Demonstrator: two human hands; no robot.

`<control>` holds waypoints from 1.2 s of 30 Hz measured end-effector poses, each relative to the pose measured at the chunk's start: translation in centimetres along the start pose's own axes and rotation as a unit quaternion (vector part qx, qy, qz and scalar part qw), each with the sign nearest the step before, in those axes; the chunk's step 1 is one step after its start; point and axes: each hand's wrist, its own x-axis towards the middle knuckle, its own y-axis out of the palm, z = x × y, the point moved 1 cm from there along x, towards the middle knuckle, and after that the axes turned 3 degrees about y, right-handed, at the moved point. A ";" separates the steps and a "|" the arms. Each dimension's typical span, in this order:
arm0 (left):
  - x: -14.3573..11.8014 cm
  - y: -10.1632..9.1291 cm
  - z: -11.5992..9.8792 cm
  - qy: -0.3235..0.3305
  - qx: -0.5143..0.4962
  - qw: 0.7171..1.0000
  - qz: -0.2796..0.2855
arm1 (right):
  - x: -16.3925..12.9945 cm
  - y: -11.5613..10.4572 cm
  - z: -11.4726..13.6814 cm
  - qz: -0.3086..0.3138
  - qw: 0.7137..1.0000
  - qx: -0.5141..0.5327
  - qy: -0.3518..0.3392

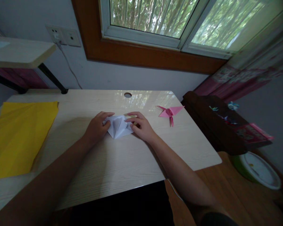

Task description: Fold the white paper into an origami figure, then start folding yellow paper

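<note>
A folded piece of white paper (118,127) lies on the pale wooden desk (132,163), its creased flaps standing up a little in the middle. My left hand (99,125) grips its left edge, thumb on top and fingers along the far side. At the opposite edge, my right hand (141,125) pinches the paper between thumb and fingers. Some fingertips are hidden behind the folds. To the right of my hands rests a pink origami bird (170,113) with pointed wings.
Crumpled yellow paper (21,138) covers the desk's left side. Behind it, a raised shelf (21,53) stands on black legs. A round cable hole (127,94) sits near the back edge. Right of the desk are a dark wooden cabinet (209,128) and a round green-and-white container (259,169).
</note>
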 end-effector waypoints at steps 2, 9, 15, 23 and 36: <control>0.0 0.0 0.0 0.027 -0.006 1.000 0.008 | 0.0 -0.1 0.0 -0.004 1.000 0.000 0.003; -0.2 -0.1 -0.3 0.052 -0.027 0.998 -0.016 | 0.1 -0.6 0.7 -0.035 0.999 -0.011 0.000; -0.4 0.3 -0.2 0.041 0.020 0.999 0.025 | -0.1 -0.1 1.0 -0.012 0.996 -0.084 -0.020; -0.4 -0.3 -0.4 0.055 0.147 0.983 0.095 | -0.3 0.3 1.3 0.040 0.983 -0.181 0.013; -0.3 -1.7 -0.1 0.050 0.129 0.971 0.192 | -0.2 0.3 1.3 0.094 0.983 -0.159 -0.014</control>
